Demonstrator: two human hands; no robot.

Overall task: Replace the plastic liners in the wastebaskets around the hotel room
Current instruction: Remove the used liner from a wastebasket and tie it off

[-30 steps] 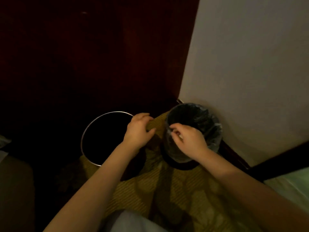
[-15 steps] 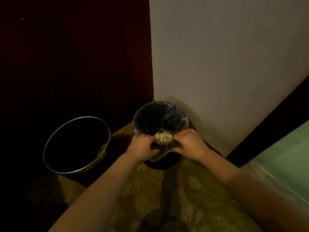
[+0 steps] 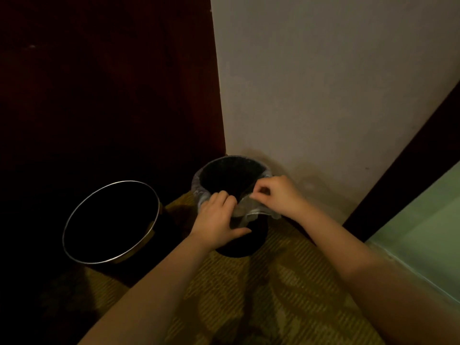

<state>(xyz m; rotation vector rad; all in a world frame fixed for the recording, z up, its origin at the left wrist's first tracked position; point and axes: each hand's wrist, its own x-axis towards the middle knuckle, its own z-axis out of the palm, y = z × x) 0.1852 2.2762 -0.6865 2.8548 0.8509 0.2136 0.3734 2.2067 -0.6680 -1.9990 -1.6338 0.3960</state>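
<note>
A small dark wastebasket stands in the corner against the pale wall, with a thin clear plastic liner folded over its rim. My left hand grips the liner at the near rim, fingers curled into the plastic. My right hand pinches the liner's edge at the near right of the rim, where the plastic is bunched and lifted off the basket. A larger dark wastebasket with a shiny metal rim stands to the left with no liner visible; its inside is black.
Dark wood panelling fills the left and back. A pale wall with a dark skirting board runs behind the small basket. Patterned yellow carpet covers the floor. A pale green surface lies at the right.
My left hand left the large basket's rim and went to the small basket. Both hands now hold the liner at the near rim, and its edge has come up off the rim.
</note>
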